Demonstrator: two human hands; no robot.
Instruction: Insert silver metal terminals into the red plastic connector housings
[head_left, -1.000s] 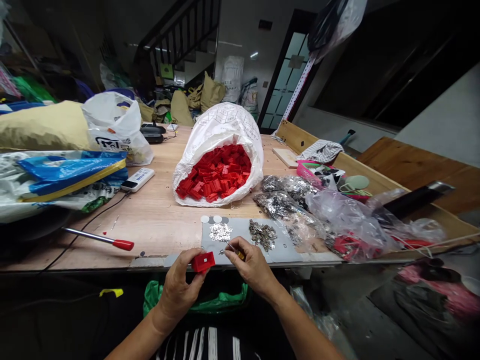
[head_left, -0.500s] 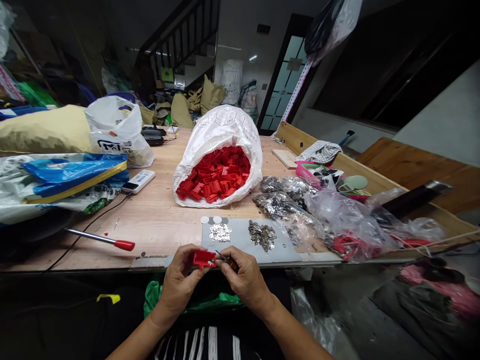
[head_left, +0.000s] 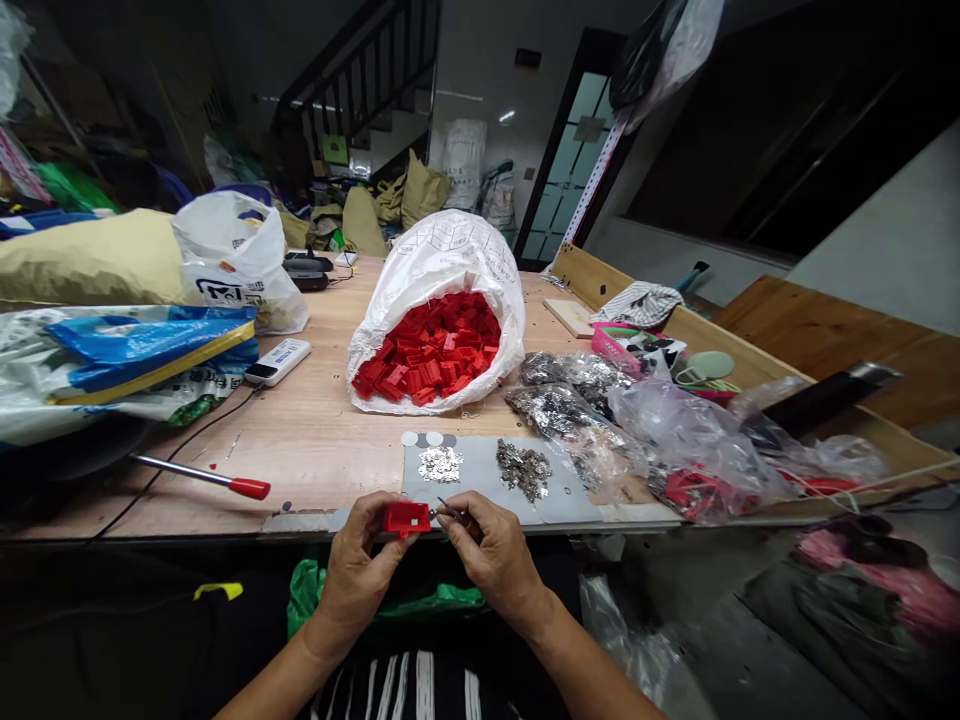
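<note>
My left hand (head_left: 358, 570) pinches a small red plastic block (head_left: 406, 517) at the near edge of the wooden table (head_left: 315, 440). My right hand (head_left: 495, 560) grips a thin pointed tool (head_left: 452, 513), its metal tip touching the block's right side. Just beyond my hands lies a grey mat (head_left: 480, 475) with two small heaps of metal parts, a shiny one (head_left: 440, 464) and a darker one (head_left: 525, 468). Farther back a white sack (head_left: 442, 300) lies open, full of red blocks (head_left: 431, 355).
A red-handled screwdriver (head_left: 202, 477) lies to the left. Plastic bags of metal parts (head_left: 577, 400) and clear bags (head_left: 697, 440) crowd the right. A remote control (head_left: 276, 361), a blue and white bag (head_left: 127, 355) and a white shopping bag (head_left: 232, 255) sit at the left.
My left hand turned the red block from its face with the white square to its side. My right hand brought the tool's tip against the block.
</note>
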